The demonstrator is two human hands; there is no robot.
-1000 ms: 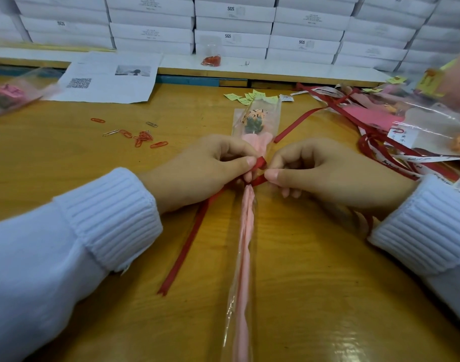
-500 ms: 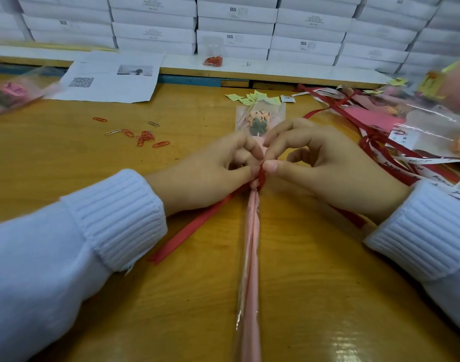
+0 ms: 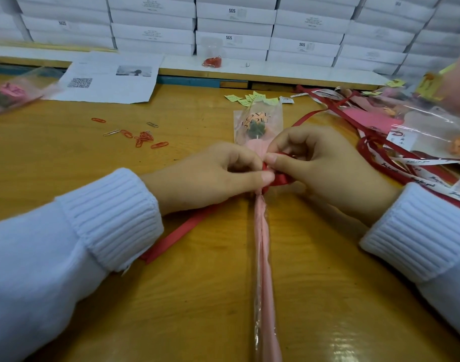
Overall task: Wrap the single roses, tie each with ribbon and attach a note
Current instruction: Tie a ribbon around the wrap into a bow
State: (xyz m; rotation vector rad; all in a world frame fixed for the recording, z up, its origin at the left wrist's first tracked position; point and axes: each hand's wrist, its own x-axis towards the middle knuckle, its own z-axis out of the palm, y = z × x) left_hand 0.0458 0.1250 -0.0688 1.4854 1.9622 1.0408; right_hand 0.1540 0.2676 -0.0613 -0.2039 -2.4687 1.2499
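A single wrapped rose lies lengthwise on the wooden table, its flower head in clear plastic pointing away from me and its pink-wrapped stem running toward me. A red ribbon is wound around the neck of the wrap. My left hand pinches the ribbon at the wrap from the left. My right hand pinches a loop of the same ribbon from the right. One ribbon tail trails back left under my left wrist.
Loose paper clips lie left of the rose. Small yellow-green notes sit behind it. A tangle of red and white ribbons and wrapped roses fills the right side. A printed sheet and stacked white boxes stand at the back.
Both hands have closed in over the neck of the wrap. The right hand now holds a loop of ribbon there, and the left ribbon tail has been drawn shorter.
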